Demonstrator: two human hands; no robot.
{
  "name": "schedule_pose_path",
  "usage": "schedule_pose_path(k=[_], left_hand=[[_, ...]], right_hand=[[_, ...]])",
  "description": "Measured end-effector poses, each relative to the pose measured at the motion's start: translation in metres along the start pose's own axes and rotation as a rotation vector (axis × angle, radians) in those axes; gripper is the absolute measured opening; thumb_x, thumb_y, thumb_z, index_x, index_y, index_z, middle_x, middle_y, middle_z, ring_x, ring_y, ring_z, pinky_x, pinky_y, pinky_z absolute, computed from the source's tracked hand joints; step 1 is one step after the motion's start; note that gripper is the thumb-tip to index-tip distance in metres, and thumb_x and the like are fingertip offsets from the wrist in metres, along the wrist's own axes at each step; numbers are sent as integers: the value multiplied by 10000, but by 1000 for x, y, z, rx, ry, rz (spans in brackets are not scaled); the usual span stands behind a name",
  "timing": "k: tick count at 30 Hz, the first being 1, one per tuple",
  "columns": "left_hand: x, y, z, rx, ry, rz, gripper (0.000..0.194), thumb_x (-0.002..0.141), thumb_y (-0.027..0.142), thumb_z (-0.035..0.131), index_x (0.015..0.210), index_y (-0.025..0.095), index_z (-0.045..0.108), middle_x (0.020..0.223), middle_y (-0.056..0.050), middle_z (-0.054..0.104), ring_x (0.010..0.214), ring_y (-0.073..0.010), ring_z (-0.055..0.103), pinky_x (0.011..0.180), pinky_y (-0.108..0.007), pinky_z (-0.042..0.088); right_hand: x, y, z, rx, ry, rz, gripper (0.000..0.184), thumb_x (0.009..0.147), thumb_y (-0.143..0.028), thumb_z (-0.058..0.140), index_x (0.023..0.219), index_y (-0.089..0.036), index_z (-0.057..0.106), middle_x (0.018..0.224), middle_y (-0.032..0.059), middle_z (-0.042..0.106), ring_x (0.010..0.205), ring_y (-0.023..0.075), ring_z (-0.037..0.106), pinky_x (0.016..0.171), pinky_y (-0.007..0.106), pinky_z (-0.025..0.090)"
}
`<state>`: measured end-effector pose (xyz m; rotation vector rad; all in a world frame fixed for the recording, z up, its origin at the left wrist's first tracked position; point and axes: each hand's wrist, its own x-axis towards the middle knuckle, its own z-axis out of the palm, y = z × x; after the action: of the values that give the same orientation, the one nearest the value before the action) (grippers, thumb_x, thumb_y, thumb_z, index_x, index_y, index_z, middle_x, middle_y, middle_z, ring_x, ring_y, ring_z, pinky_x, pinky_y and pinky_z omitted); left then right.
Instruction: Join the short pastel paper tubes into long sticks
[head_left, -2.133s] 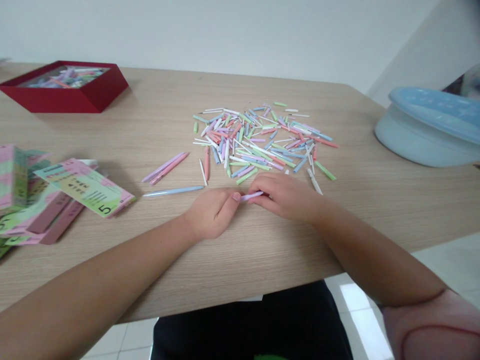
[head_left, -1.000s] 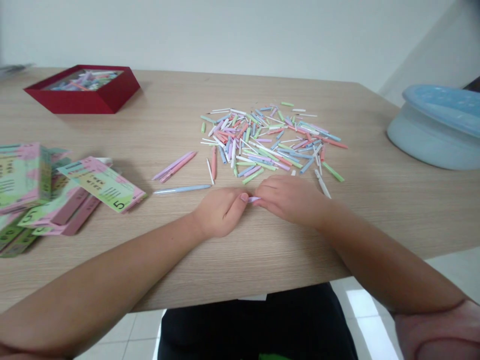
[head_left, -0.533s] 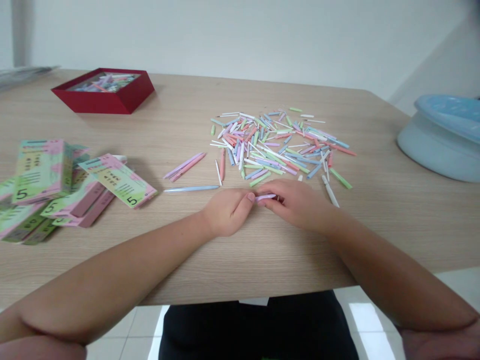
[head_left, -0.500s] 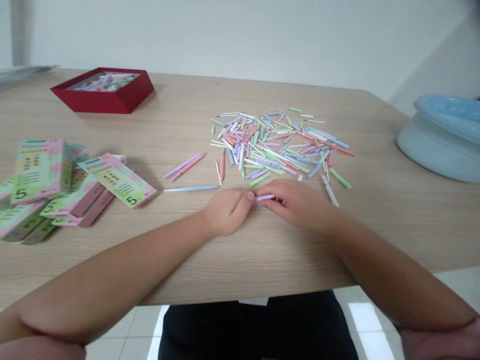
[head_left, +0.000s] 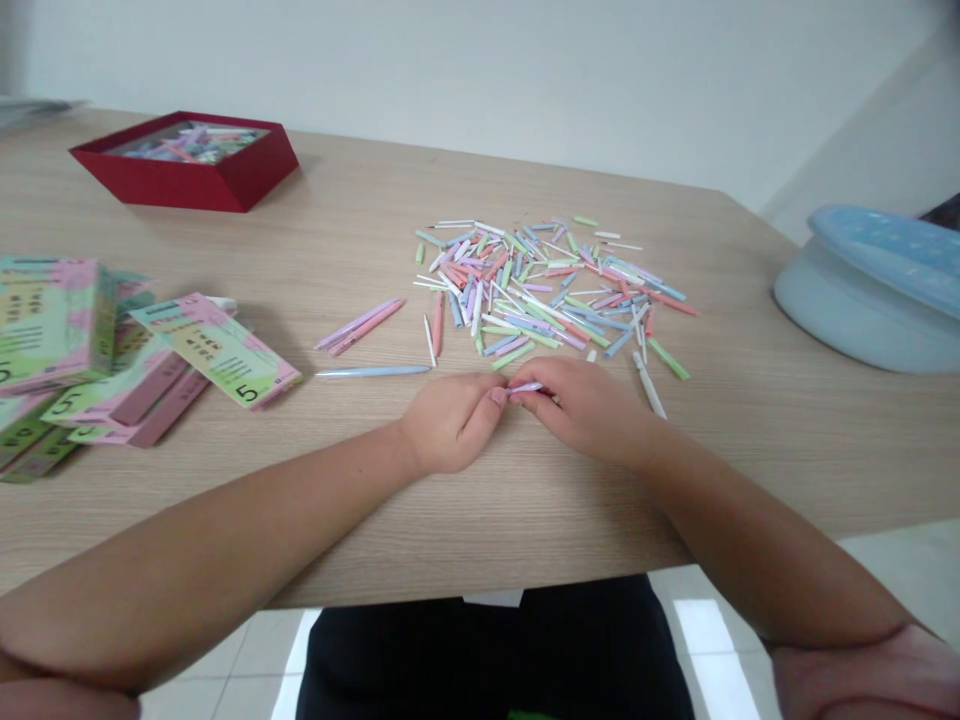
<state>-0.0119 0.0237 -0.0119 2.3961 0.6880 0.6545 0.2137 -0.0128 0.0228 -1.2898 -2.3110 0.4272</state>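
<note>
Between my two hands, just above the table's near half, is a purple pen piece. My left hand pinches its left end, and the fingers of my right hand close on its right end. Much of the piece is hidden by my fingers. Right beyond my hands spreads a pile of pen parts in pink, purple, blue, green and white. To the left lie a blue pen and a pair of pens, one purple and one pink.
Several pink-and-green boxes are stacked at the left. A red box holding more pen parts stands at the back left. A pale blue rounded object sits at the right edge. The table's front edge runs close to my body.
The view has shifted slightly, so the boxes appear further left. Both hands stay together on the purple piece, and less of it shows between my fingers.
</note>
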Motion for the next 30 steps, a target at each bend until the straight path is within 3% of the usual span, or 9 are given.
schedule_pose_path(k=[2,4,8,10,12,18,21,25,30], left_hand=[[-1,-3,1,-107,67,43,476,1102,429,300,1273,145,641,1167,-145,714,1066,-264,667,922,-404,499],[0,-8,2,-316,118,20,504,1079,453,389,1446,153,560,1275,-157,693,1088,-255,666,924,-398,513],[10,-13,-6,-1048,24,-324,516,1031,486,449,1395,153,600,1084,-134,751,738,-177,683,671,-317,523],[15,-10,-15,-1338,-29,-434,473,1017,444,468,1392,190,605,1238,-152,739,847,-188,735,731,-321,554],[16,-7,-24,-1483,-46,-451,438,1012,425,497,1386,228,609,1390,-143,691,1025,-216,751,821,-342,575],[10,-7,-30,-1539,-36,-431,437,1023,508,547,1373,256,618,1429,-116,684,1221,-241,715,975,-385,577],[9,-13,-26,-1556,-7,-437,446,1019,511,571,1370,242,626,1340,-110,739,1187,-230,735,1012,-385,566],[10,-21,-21,-1628,-11,-458,327,1013,382,606,1296,233,670,1186,-67,804,1067,-172,775,1007,-332,570],[9,-23,-20,-1633,2,-484,297,1022,365,587,1267,226,682,1162,-68,811,1039,-171,783,1014,-336,574]], right_hand=[[2,10,-2,110,55,84,117,981,-300,656,999,-216,735,918,36,755,833,186,668,748,320,482],[5,26,-7,308,90,187,160,945,-368,705,964,-210,724,774,8,706,690,160,628,644,296,466],[11,55,-15,720,121,337,301,840,-459,818,875,-196,676,682,-17,661,569,125,597,549,260,467],[13,61,-13,886,151,365,373,773,-493,875,837,-193,662,664,-25,653,529,103,568,516,239,455],[15,61,-7,1041,164,386,422,729,-515,905,811,-193,646,637,-41,632,492,83,533,489,221,444],[17,54,15,1194,103,380,445,754,-549,887,800,-192,625,636,-47,628,480,76,537,468,200,438],[17,59,19,1147,120,334,422,779,-542,874,826,-193,641,648,-48,632,498,76,545,487,200,453],[16,66,21,1097,111,301,389,816,-523,852,853,-190,654,692,-35,661,546,85,580,534,208,482],[17,66,15,1002,98,267,366,847,-520,821,868,-186,673,722,-16,696,630,106,623,638,236,514]])
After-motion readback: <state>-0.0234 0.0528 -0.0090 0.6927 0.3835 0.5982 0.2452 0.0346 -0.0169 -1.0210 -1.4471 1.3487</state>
